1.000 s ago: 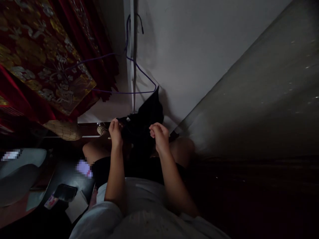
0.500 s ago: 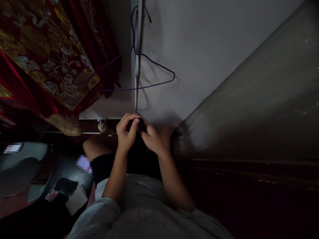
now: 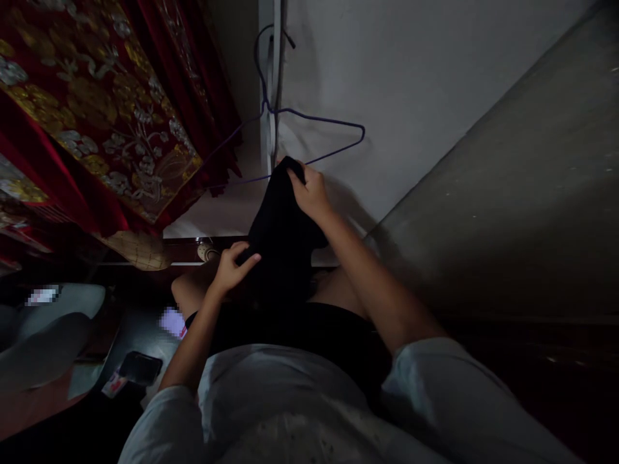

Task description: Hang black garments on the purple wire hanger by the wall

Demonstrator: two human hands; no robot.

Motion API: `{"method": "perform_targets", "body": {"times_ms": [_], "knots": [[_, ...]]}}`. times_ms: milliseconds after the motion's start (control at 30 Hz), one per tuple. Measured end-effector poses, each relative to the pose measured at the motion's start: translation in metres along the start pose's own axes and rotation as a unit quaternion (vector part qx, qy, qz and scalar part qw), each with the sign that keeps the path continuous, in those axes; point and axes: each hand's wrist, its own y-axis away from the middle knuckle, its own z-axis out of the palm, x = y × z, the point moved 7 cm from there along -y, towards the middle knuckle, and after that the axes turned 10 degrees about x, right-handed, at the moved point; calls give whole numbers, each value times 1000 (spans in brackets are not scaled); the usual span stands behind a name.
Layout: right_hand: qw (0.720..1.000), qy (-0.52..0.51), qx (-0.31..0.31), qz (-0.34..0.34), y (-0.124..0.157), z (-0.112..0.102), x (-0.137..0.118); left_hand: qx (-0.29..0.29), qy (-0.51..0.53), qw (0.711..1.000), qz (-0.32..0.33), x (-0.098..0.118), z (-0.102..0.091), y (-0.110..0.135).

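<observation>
We see the black cloth in front of the person's body, raised to a peak at the top and falling in dark folds to the lap between the knees. The right hand has its grip clamped on the cloth near that peak, thumb on the near side. The left hand is lower, at the cloth's left edge; its thumb and fingers stand apart about the edge, and we cannot tell whether they pinch the fabric.

Just beyond the peak we find a purple hanger, its hook crossing a pale upright strip by the grey wall. The lower bar of the hanger passes behind the top of the cloth, so we cannot tell if the two touch. The hanger's left end is hard to follow against a red curtain with gold and silver flowers.

Down to the left, well apart from both hands, we see a dark bench carrying a black phone, with a small pink-and-white packet just beside it. Farther left there is a grey chair. The person wears a pale shirt and dark shorts.
</observation>
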Motion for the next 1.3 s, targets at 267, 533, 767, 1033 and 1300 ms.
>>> {"method": "perform_targets", "body": {"times_ms": [267, 533, 767, 1033, 1300], "knots": [[994, 108, -23, -13, -10, -32, 35, -208, -84, 968, -109, -2, -24, -18], [987, 139, -64, -40, -10, -55, -6, -147, -157, 958, -187, -1, -62, -61], [992, 99, -77, -29, -13, -56, -16, -61, -190, 980, 23, 48, -81, -122], [994, 83, -66, 39, -7, -41, 4, 85, 0, 993, 83, 96, -55, -150], [986, 154, 22, -60, -9, -77, -14, 121, 46, 987, 95, 102, -25, -193]]}}
